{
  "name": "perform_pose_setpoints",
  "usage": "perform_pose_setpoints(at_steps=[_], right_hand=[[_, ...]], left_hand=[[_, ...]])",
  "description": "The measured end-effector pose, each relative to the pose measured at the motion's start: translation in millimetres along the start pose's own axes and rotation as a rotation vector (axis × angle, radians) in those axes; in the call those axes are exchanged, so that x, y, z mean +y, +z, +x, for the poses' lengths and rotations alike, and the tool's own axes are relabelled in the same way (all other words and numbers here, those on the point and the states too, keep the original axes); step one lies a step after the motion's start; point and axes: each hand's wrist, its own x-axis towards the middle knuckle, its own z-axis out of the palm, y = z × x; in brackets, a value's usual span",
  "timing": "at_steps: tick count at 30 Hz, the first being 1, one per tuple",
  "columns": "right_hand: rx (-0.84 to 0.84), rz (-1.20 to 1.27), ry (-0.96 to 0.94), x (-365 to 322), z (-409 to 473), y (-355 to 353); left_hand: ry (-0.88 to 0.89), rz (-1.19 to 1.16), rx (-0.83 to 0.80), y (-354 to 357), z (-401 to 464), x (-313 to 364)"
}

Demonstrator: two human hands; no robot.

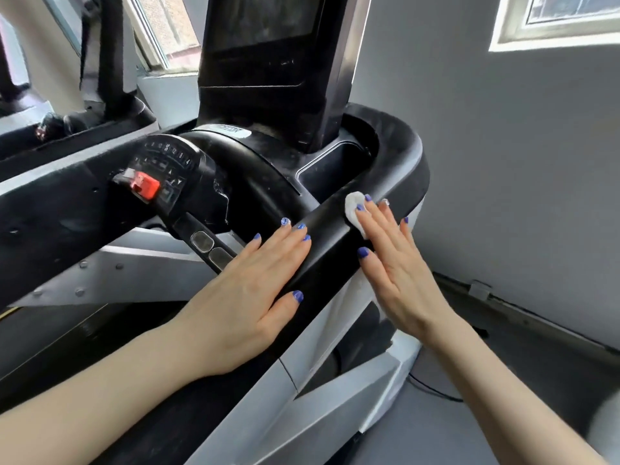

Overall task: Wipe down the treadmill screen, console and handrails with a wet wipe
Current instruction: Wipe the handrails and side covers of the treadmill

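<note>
The treadmill's black right handrail runs from the bottom centre up to the curved console rim. My right hand lies flat with straight fingers on the rail's outer side and presses a white wet wipe against it; most of the wipe is hidden under my fingers. My left hand rests flat on the rail's inner side, fingers straight, thumb on top of the rail. The dark screen stands upright above the console, which has buttons and a red safety key.
A tray recess sits in the console beside the screen post. Another machine stands at the left by a window. A grey wall is close on the right, with a cable on the floor below.
</note>
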Motion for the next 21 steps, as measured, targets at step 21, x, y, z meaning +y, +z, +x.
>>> perform_pose_setpoints(at_steps=[21], right_hand=[[-0.318,-0.294,-0.193,-7,79,-22]], left_hand=[[-0.047,-0.149,-0.048,-5,-10,-20]])
